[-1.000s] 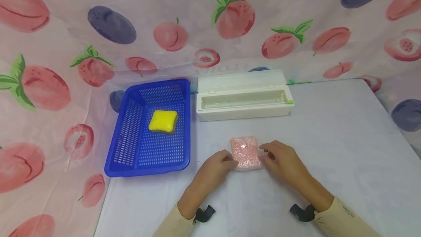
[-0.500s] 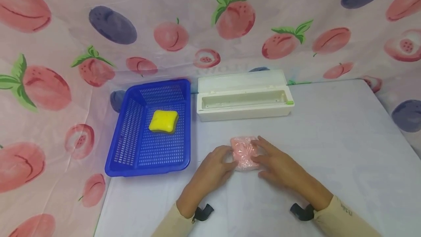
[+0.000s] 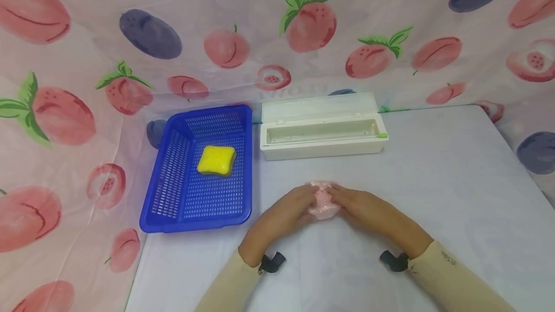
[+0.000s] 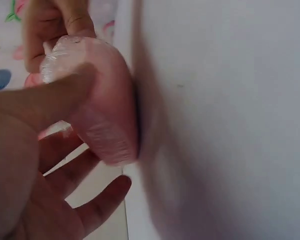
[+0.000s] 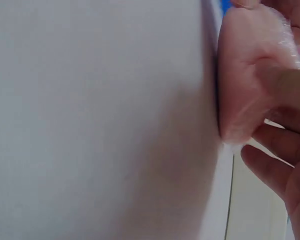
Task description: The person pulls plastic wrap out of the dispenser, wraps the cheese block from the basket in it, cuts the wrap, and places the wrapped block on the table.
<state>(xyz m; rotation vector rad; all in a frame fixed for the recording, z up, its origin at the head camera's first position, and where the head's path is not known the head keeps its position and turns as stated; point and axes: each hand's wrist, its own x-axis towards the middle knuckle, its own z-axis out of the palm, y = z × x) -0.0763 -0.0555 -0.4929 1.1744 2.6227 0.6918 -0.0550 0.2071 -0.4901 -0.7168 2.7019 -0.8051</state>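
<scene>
A pink sponge wrapped in clear plastic film sits between both hands at the middle of the table. My left hand grips its left side, with the thumb pressed into the near face in the left wrist view. On the other side, my right hand grips the sponge, its thumb denting the pink face in the right wrist view. Fingers of both hands reach over the top, hiding part of the film. The wrapped sponge looks squeezed, and its lower edge lies close to the tabletop.
Left of the hands stands a blue plastic basket with a yellow sponge in it. Behind the hands, a long white plastic-wrap dispenser has its lid raised and a green slider at its right end. A fruit-print cloth hangs behind.
The wrapped sponge lay flat with the hands at its sides. The right fingers came over its top, then both hands closed in and squeezed it narrower. Basket and dispenser have stayed put.
</scene>
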